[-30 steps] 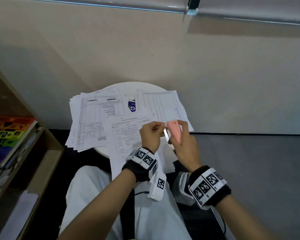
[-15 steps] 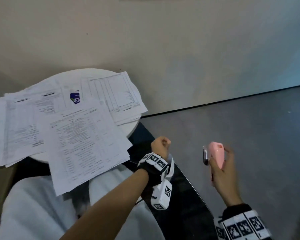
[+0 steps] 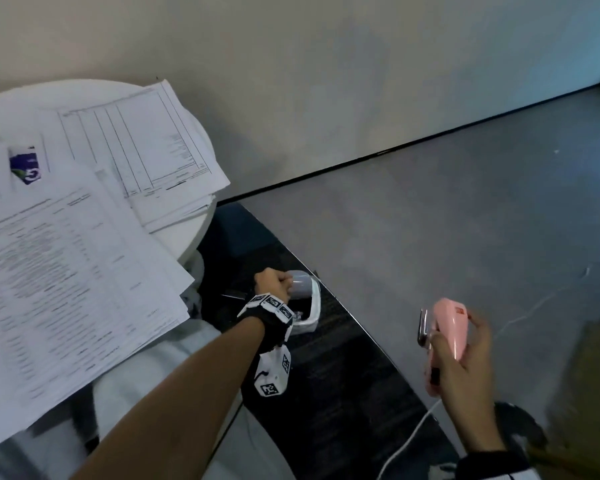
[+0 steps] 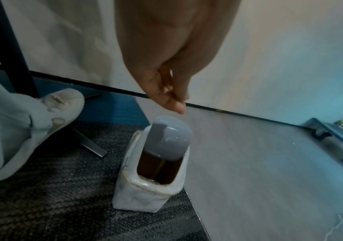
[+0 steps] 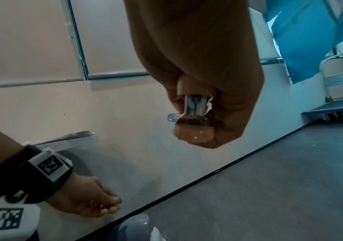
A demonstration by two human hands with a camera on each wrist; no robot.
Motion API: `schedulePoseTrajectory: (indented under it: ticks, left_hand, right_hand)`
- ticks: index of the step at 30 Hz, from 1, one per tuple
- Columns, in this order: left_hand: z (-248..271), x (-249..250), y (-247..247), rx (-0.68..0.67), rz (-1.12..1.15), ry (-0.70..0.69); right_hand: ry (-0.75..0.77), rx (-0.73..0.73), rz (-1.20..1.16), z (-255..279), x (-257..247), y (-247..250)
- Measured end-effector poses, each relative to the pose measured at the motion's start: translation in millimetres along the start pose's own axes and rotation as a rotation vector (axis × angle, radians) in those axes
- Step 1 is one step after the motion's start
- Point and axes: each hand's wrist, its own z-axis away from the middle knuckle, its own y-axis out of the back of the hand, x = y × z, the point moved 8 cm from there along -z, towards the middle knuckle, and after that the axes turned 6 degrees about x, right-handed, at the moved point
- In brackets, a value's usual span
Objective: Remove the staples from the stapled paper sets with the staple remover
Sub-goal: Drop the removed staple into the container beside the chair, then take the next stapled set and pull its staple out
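Note:
My left hand [image 3: 272,284] hangs low over a small white bin [image 3: 310,306] on the floor, just above its grey swing lid [image 4: 170,140]. Its fingertips [image 4: 174,104] are bunched together pointing down; in the right wrist view a tiny metal glint, seemingly a staple [image 5: 91,201], shows between them. My right hand [image 3: 465,358] grips the pink staple remover [image 3: 447,323] upright, off to the right above the floor, metal jaws [image 5: 195,112] facing left. The paper sets [image 3: 66,271] lie on the round white table [image 3: 194,237] and over my lap.
A second paper stack [image 3: 146,150] overhangs the table's far edge. Under the table are a black leg [image 4: 11,48] and my shoe [image 4: 63,106] on dark carpet. Grey floor runs right to a wheeled frame [image 4: 341,141]. A white cable [image 3: 406,445] trails below my right hand.
My left hand left the staple remover at the papers and dropped down to the bin. My right hand swung the remover out to the right. My head turned right and down.

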Motion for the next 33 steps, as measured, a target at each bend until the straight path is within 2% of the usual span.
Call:
schedulePoseTrajectory:
  ticks: [3, 6, 10, 12, 14, 16, 17, 18, 20, 22, 24, 26, 29, 33]
  left_hand:
    - [1, 9, 8, -0.014, 0.017, -0.029]
    - [12, 28, 17, -0.003, 0.104, -0.069]
    - [47, 89, 45, -0.107, 0.236, -0.23]
    - [71, 128, 77, -0.134, 0.323, -0.37]
    - [94, 160, 129, -0.056, 0.359, -0.552]
    - [106, 169, 197, 0.17, 0.352, -0.687]
    - [107, 161, 232, 0.314, 0.339, -0.693]
    - [105, 147, 267, 0.447, 0.319, -0.659]
    - [96, 105, 321, 0.668, 0.203, -0.504]
    - [86, 53, 363, 0.769, 0.025, -0.23]
    - [84, 10, 390, 0.774, -0.077, 0.027]
    - [84, -15, 401, 0.745, -0.116, 0.15]
    - [78, -31, 402, 0.709, -0.133, 0.173]
    - [71, -34, 404, 0.655, -0.117, 0.223]
  right_hand:
    - [-0.023, -0.002, -0.001, 2, 0, -4]
    - [-0.013, -0.026, -0.016, 8, -21, -12]
    - [-0.021, -0.09, -0.08, 13, -61, -35]
    - [-0.027, -0.156, -0.076, 15, -81, -58]
    - [-0.003, -0.241, -0.062, 18, -104, -91]
    - [0.06, -0.322, -0.043, 28, -135, -130]
    - [0.098, -0.363, -0.045, 35, -153, -150]
    - [0.126, -0.412, -0.054, 44, -170, -172]
    - [0.176, -0.517, -0.081, 65, -201, -218]
    - [0.212, -0.636, -0.075, 89, -227, -264]
    - [0.226, -0.731, -0.041, 112, -244, -305]
    - [0.219, -0.797, -0.001, 128, -253, -336]
    - [0.21, -0.835, 0.033, 142, -260, -364]
    - [0.214, -0.804, 0.066, 139, -257, -380]
